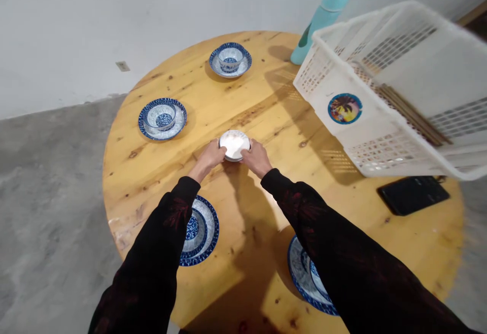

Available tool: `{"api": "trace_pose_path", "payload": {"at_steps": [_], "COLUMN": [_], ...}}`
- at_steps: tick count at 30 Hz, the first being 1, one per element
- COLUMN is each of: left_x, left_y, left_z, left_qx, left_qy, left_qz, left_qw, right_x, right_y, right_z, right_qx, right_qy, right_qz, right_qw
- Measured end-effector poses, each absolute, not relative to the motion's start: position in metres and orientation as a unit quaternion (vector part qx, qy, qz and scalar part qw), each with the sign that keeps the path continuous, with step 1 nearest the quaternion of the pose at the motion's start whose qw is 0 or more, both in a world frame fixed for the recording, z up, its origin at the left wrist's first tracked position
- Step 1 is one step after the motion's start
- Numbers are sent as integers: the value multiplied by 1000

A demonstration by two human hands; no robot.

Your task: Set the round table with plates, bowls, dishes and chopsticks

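Both hands hold a small stack of white saucers (234, 143) near the middle of the round wooden table (266, 197). My left hand (212, 156) grips its left rim, thumb on top, and my right hand (255, 157) grips the right rim the same way. How many saucers are in the stack I cannot tell. Around it lie blue-patterned plates, each with a bowl on it: one plate (182, 125) at the left, another plate (243, 69) at the far side. A nearer plate (207, 245) is partly under my left sleeve, and a further plate (300, 283) under my right sleeve.
A white plastic basket (365, 143) with chopsticks (414, 115) inside stands on the right of the table. Behind it is a turquoise bottle (319, 22) with a white cap. A black phone (413, 195) lies by the basket's near side. A wall (152, 14) rises beyond the table.
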State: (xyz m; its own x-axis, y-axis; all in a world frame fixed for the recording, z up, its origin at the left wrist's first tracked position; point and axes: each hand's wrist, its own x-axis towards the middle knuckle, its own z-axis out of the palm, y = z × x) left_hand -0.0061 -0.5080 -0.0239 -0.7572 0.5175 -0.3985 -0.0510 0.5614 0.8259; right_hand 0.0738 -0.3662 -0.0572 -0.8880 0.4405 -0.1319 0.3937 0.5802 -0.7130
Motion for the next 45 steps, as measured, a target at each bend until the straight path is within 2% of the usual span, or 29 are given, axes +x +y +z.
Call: {"api": "trace_pose_path", "payload": {"at_steps": [4, 9, 18, 24, 29, 36, 45], "left_x": [-10, -11, -3, -6, 6, 63, 182], "left_y": [-513, -517, -504, -500, -501, -492, -459], "left_z": [-10, 10, 17, 23, 57, 101, 93], "left_qx": [196, 182, 190, 194, 231, 295, 377], "left_qy": [873, 939, 948, 948, 924, 820, 793], "left_qz": [344, 237, 204, 215, 289, 454, 414], "left_qw": [285, 169, 151, 134, 100, 184, 240], "right_x": [75, 80, 78, 76, 94, 169, 328], "right_y": [-361, -353, -360, -360, -352, -326, -304], "right_z": [-44, -26, -12, -8, 26, 85, 72], "right_qx": [-240, -255, -288, -315, -295, -253, -283], "right_qy": [-898, -921, -915, -901, -890, -875, -853], "right_qz": [367, 294, 281, 295, 329, 372, 396], "right_qw": [10, 23, 14, 41, 112, 181, 186]}}
